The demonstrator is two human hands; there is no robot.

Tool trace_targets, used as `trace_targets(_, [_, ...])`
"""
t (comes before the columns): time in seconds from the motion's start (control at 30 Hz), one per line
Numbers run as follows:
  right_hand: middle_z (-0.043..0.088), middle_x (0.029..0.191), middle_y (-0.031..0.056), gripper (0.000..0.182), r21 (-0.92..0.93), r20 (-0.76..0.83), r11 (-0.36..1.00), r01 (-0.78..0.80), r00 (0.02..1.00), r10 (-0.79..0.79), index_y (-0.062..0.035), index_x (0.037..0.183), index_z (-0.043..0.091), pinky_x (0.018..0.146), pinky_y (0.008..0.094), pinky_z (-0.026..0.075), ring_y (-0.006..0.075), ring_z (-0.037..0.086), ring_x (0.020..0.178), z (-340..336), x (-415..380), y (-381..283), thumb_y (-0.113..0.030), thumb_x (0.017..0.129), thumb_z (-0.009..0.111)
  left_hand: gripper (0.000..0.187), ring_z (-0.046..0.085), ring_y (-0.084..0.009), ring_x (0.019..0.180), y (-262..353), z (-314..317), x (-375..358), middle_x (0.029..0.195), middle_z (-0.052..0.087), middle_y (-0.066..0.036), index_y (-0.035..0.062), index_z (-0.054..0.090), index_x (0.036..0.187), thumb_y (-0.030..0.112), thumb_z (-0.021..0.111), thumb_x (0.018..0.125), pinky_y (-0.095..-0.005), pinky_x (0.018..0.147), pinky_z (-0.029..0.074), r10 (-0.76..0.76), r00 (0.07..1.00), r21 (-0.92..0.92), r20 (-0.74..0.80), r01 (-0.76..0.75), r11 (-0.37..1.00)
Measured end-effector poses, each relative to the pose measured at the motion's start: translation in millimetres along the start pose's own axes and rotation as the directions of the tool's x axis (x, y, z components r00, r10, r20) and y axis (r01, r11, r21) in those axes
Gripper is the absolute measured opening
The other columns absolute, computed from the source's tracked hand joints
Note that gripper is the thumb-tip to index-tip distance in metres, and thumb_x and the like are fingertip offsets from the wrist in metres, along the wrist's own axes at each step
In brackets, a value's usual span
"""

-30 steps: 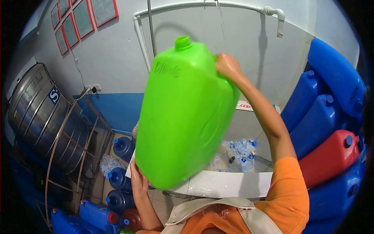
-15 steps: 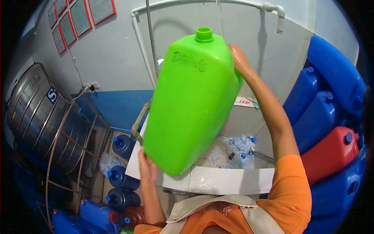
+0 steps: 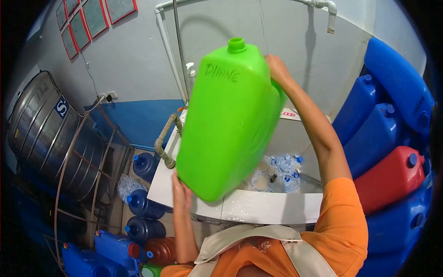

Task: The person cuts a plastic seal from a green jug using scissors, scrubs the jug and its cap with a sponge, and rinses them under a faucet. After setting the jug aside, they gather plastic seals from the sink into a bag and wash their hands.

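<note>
A big green plastic jerrycan [image 3: 226, 120] with dark handwriting near its shoulder is held up over the white tiled basin [image 3: 258, 208]. Its uncapped neck points up and its body tilts. My right hand [image 3: 278, 69] is closed at the upper right side, around the handle area; the fingers are partly hidden behind the jerrycan. My left hand [image 3: 182, 191] supports the lower left bottom corner, its fingers partly tucked under and behind. Below, inside the basin, lie several clear plastic pieces with blue parts [image 3: 284, 171].
Several blue jerrycans [image 3: 369, 131] and a red jerrycan [image 3: 392, 180] are stacked at the right. Round blue bottles [image 3: 145, 228] stand on the floor at the left, near a steel tank [image 3: 57, 143] and metal frame. A pipe [image 3: 165, 143] rises from the basin's left rim.
The green jerrycan has shifted slightly and turned a little, its neck now lower and its writing sharper. Both hands have stayed on it. The whole view has shifted slightly.
</note>
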State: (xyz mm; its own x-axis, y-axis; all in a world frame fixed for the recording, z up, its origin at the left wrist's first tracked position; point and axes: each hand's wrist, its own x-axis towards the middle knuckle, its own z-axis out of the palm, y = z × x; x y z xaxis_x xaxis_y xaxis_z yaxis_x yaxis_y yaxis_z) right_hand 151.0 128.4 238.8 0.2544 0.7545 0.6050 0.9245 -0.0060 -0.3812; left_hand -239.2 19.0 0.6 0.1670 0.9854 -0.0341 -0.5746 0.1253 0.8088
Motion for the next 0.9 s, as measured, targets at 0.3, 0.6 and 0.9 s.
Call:
trace_targets(0.3, [0.062, 0.081, 0.0232, 0.045, -0.044, 0.055, 0.997, -0.064, 0.996, 0.066, 0.0007, 0.08, 0.064, 0.068, 0.0454, 0.048, 0.0397, 0.06, 0.077, -27, 10, -35, -0.042, 0.068, 0.062, 0.052, 0.052, -0.0189, 0.103, 64, 21, -16, 0.114, 0.054, -0.01, 0.0032, 0.044, 0.121, 0.044, 0.032, 0.093, -0.0301, 0.085, 0.044, 0.003, 1.0, -0.006, -0.006, -0.003, 1.0])
trace_targets(0.6, [0.063, 0.093, 0.0188, 0.042, 0.254, 0.093, 0.965, 0.061, 0.992, -0.088, 0.0002, 0.1, 0.059, 0.076, 0.0412, 0.046, 0.0309, 0.061, 0.086, 33, -37, 83, -0.034, 0.075, 0.057, 0.071, 0.062, -0.0178, 0.076, 58, 44, -18, 0.103, 0.059, -0.014, -0.0034, 0.027, 0.129, 0.053, 0.038, 0.086, -0.0266, 0.057, 0.05, -0.037, 0.999, -0.039, 0.027, 0.038, 0.999])
trace_targets(0.9, [0.057, 0.112, 0.0164, 0.045, 0.324, -0.096, 0.924, -0.201, 0.965, 0.243, -0.0005, 0.113, 0.053, 0.087, 0.0373, 0.042, 0.0268, 0.054, 0.101, 58, -232, 236, -0.033, 0.083, 0.05, 0.053, 0.045, -0.03, 0.115, 85, 217, 30, 0.122, 0.048, -0.02, -0.0015, 0.038, 0.126, 0.039, 0.035, 0.092, -0.0347, 0.097, 0.033, 0.411, 0.729, 0.45, 0.547, -0.67, 0.591])
